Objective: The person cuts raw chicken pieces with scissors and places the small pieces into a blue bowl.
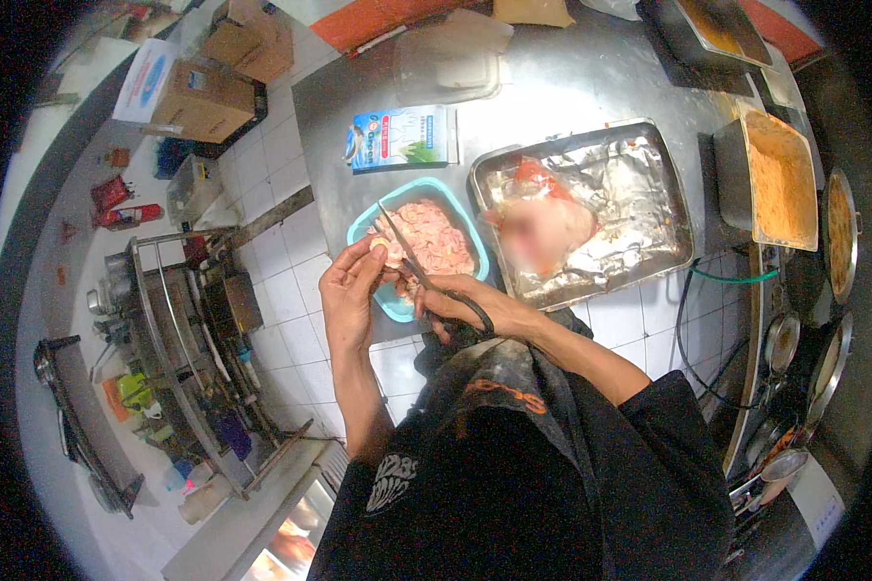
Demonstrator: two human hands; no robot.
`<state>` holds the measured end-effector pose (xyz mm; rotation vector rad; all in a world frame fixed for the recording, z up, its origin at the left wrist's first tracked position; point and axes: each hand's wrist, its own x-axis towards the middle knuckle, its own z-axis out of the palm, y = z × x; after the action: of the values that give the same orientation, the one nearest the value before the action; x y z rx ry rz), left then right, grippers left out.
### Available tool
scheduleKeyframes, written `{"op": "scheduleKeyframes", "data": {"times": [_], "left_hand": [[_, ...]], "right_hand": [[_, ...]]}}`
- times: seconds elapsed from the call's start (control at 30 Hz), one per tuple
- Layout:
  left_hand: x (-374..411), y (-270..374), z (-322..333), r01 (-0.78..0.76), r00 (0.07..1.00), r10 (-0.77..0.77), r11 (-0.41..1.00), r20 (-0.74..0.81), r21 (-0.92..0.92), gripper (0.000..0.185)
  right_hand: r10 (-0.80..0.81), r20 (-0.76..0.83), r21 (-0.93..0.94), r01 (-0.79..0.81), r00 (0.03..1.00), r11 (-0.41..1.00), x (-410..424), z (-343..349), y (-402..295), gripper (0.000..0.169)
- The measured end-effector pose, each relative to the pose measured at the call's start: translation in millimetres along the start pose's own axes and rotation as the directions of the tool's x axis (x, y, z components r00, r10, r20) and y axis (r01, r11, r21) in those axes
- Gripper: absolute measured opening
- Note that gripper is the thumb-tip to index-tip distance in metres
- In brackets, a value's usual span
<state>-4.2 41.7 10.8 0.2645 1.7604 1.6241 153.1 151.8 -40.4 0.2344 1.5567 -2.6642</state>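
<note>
My left hand [350,294] pinches a small piece of pale raw meat [380,245] over the near left side of a turquoise plastic tub [482,250]. My right hand [472,309] grips black-handled scissors [416,263], their blades pointing up and left across the tub, close to the pinched piece. Pink raw meat pieces [436,229] fill much of the tub. Whether the blades touch the held piece is hard to tell. Right of the tub, a metal tray [679,196] carries crumpled silvery foil [625,189] and a clear plastic bag with pale contents [545,218], partly blurred.
A disposable-glove box [403,138] lies behind the tub on the steel table [327,123]. Clear plastic lids [447,72] are further back. To the right stand a metal pan of orange crumbs [781,189] and round pans [839,232]. A metal rack [182,319] stands left, beyond the tiled floor [291,261].
</note>
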Motion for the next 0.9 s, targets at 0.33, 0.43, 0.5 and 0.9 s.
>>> {"op": "scheduleKeyframes", "data": {"times": [0.33,0.43,0.5,0.9], "left_hand": [[1.4,-10.9,-8.0,-0.07,0.994,0.069,0.998,-0.079,-0.006,0.033],[-0.4,-9.9,-11.1,-0.026,0.998,0.03,0.997,-0.057,0.067,0.031],[-3.3,-7.3,-10.7,0.002,0.999,0.003,0.991,-0.04,0.131,0.03],[-12.7,8.9,-23.0,0.028,0.997,-0.045,0.974,0.068,0.227,0.026]], "right_hand": [[0.139,-0.045,-0.129,-0.143,0.989,0.981,-7.8,2.6,-10.4,0.035],[0.067,0.024,-0.068,-0.065,0.997,0.996,-7.4,-1.5,-5.3,0.034],[0.071,0.057,0.01,-0.072,0.996,0.997,-7.8,-6.3,-9.9,0.037],[0.173,0.039,-0.088,-0.169,0.984,0.982,-11.3,-5.6,-5.6,0.039]]}}
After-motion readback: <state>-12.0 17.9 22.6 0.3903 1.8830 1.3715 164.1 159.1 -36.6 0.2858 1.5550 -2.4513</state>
